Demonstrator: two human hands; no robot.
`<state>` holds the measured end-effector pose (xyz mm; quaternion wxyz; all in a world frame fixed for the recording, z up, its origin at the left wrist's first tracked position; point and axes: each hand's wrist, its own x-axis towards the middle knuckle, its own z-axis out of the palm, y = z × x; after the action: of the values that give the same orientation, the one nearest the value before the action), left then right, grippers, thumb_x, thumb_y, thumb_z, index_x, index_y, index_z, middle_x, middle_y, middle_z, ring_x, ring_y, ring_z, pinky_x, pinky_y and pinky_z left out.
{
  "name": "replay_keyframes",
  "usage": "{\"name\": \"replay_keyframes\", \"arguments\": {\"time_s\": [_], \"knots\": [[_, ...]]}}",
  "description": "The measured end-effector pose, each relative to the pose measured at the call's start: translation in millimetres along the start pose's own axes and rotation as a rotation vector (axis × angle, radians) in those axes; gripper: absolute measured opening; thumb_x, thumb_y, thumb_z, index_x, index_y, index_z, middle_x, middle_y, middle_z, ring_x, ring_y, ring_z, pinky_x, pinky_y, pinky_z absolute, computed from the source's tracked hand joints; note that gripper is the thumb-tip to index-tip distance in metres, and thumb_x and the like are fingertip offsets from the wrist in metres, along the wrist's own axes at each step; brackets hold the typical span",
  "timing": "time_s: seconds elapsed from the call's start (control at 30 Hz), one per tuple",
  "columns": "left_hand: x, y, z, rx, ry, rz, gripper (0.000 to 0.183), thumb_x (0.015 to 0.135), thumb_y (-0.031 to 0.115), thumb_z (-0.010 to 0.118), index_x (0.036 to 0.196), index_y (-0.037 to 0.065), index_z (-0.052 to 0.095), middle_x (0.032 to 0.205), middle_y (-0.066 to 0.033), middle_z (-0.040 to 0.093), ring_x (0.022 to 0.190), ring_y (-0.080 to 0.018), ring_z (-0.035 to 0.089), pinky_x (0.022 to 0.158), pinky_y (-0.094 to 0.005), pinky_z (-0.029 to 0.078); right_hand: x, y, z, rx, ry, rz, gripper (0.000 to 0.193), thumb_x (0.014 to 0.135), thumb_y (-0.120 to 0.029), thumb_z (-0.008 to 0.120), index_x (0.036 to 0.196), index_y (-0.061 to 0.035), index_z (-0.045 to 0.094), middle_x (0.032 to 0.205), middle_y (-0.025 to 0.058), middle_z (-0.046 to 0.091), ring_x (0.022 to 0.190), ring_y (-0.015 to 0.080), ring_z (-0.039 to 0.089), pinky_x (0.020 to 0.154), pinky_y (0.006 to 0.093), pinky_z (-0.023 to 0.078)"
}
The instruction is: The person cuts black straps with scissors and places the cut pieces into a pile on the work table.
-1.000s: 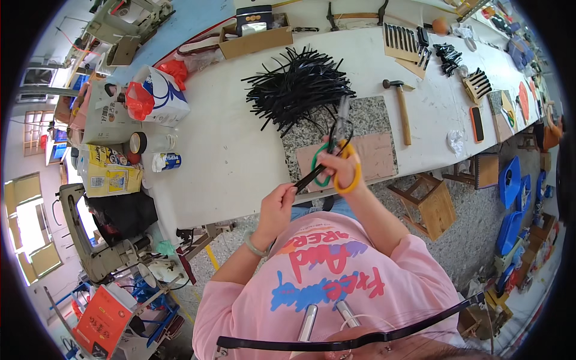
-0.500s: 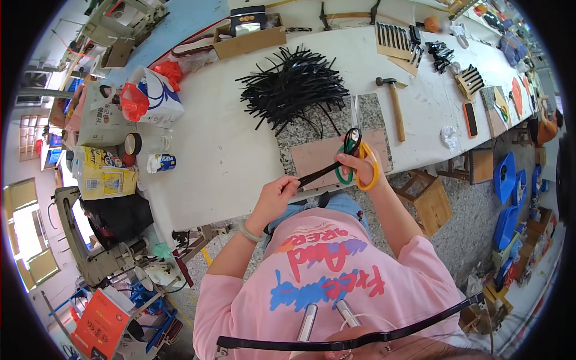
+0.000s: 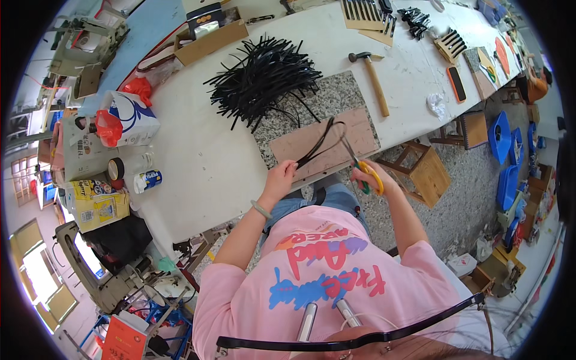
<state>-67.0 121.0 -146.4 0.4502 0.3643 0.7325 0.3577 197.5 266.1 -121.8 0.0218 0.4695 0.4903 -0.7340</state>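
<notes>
My left hand [image 3: 281,180] is closed on one end of several thin black straps [image 3: 313,151], which loop up and to the right over a pinkish board [image 3: 288,147]. In my right hand [image 3: 373,176] is a pair of scissors [image 3: 377,179] with yellow and green handles. Their blades point up and left, with the tips at the looped end of the straps. Whether the blades touch the straps I cannot tell. Beyond the board lies a large tangled pile of black straps [image 3: 264,78], partly over a speckled stone slab [image 3: 342,90].
A hammer [image 3: 373,84] lies right of the slab. Farther right are a phone [image 3: 456,84], crumpled plastic [image 3: 436,105] and bundled black straps. At left stand a can [image 3: 147,180], a jar and bags. A wooden stool [image 3: 423,174] is beside the table's near edge.
The scissors have swung from pointing away to pointing up-left, and my right hand has come off the straps' looped end. My left hand still holds them. The view has shifted, moving the table leftward.
</notes>
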Motion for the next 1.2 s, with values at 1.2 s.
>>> {"name": "replay_keyframes", "arguments": {"time_s": [1.2], "knots": [[21.9,-38.1,35.8,-0.090,-0.250,-0.272,0.024,0.085,0.019,0.059,0.097,-0.001,0.065,0.068,-0.0045,0.064,0.056,-0.0089,0.058,0.053,-0.0232,0.047,72.3,41.1,-47.3,-0.661,0.853,-0.085,0.053,0.068,-0.018,0.070,0.116,-0.0052,0.050,0.083,0.0137,0.065,0.078,0.0253,0.064,0.073,0.0344,0.049]]}}
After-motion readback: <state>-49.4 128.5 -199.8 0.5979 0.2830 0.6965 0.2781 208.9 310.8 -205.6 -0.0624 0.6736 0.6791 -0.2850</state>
